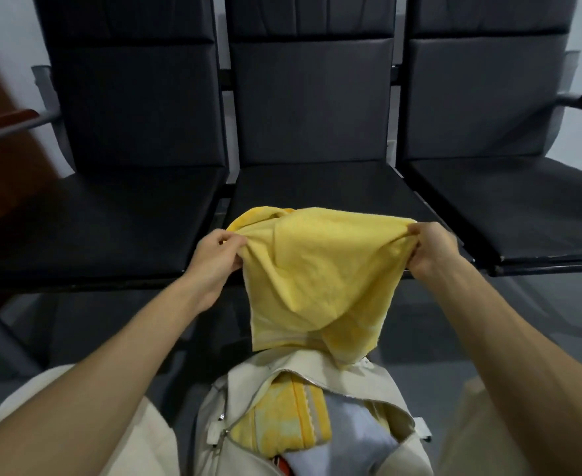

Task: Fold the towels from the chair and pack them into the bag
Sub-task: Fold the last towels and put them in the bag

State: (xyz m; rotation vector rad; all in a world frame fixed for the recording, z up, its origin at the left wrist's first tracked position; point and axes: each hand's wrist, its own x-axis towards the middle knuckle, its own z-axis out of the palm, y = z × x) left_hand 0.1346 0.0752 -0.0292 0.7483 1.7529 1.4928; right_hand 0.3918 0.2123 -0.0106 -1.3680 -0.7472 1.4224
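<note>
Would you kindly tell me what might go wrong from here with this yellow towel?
The yellow towel hangs bunched between the left hand and right hand, gripped only at its top edge, so the fold may come out crooked. Its lower corner dangles at the open zipper of the bag and might snag. The bag already holds a folded towel and a grey cloth, so room may be tight.

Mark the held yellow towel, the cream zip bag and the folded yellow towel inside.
Held yellow towel (317, 269): head view, hanging middle.
Cream zip bag (255, 379): head view, top flap.
Folded yellow towel (275, 434): head view, exposed top.
</note>
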